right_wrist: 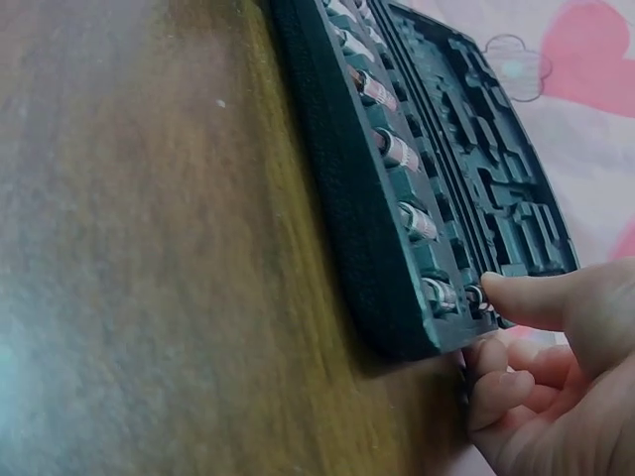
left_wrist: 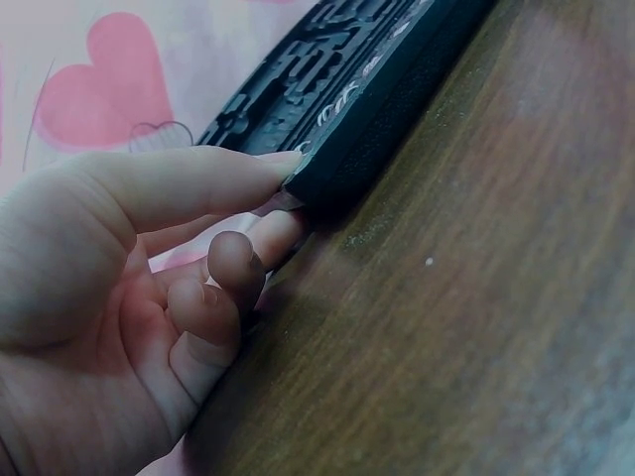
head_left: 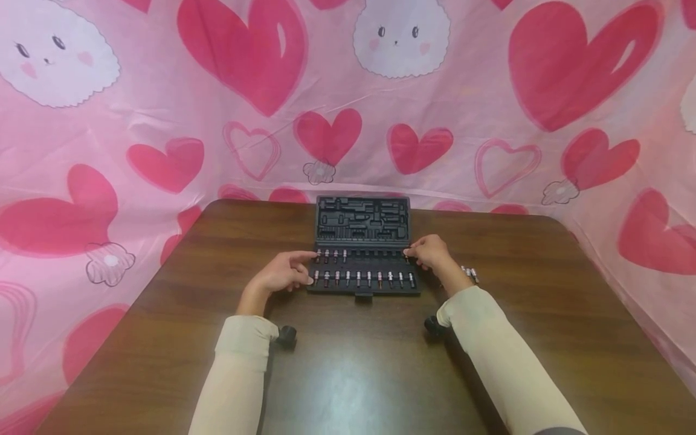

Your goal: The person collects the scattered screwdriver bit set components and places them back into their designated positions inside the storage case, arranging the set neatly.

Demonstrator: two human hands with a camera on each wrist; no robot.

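A black plastic socket case (head_left: 334,290) lies on the table with its lid (head_left: 363,208) folded back. Bit sockets (head_left: 358,279) line the front row, and several fill the left of the back row. My left hand (head_left: 280,273) holds the case's left end, thumb at the near corner and index finger by the back row. At the right end of that row, my right hand (head_left: 431,252) has a bit socket (right_wrist: 476,297) under its thumb. Its other fingers bend beside the case wall, partly hidden in the right wrist view.
Several loose bit sockets (head_left: 472,275) lie right of the case, partly behind the right forearm. The brown wooden table (head_left: 348,374) backs onto a pink heart-patterned cloth (head_left: 457,103). A dark wrist-worn piece (head_left: 287,337) sits beside the left cuff.
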